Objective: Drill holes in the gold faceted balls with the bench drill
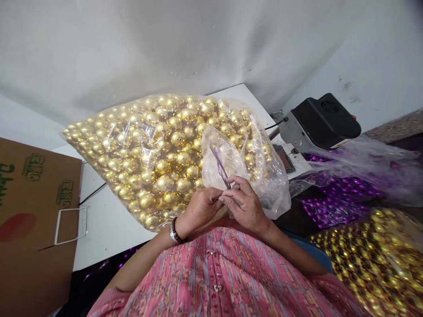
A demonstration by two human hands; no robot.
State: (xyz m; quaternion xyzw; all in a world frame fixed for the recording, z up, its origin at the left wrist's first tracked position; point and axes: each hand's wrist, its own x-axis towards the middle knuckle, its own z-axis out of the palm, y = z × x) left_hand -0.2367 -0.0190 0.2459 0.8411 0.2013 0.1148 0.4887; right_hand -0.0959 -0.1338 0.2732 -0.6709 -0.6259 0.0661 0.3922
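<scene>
In front of my chest, my left hand (203, 204) and my right hand (246, 204) meet with their fingertips pinched together. From the right fingers a thin, shiny purplish strip (219, 164) sticks up and away from me; its kind is unclear. What the left fingertips pinch is hidden. Beneath the strip lies a small, crumpled translucent plastic bag (210, 169). Behind it, a large clear plastic bag (178, 138) full of shiny gold balls lies on the white table, with its loose plastic end at the right, beside my right hand.
A cardboard box (36, 220) with a white wire handle stands at the left of the white table (102, 233). To the right is a black and grey machine (324, 121) with a cable. Bags of purple balls (343, 189) and gold balls (376, 259) lie lower right.
</scene>
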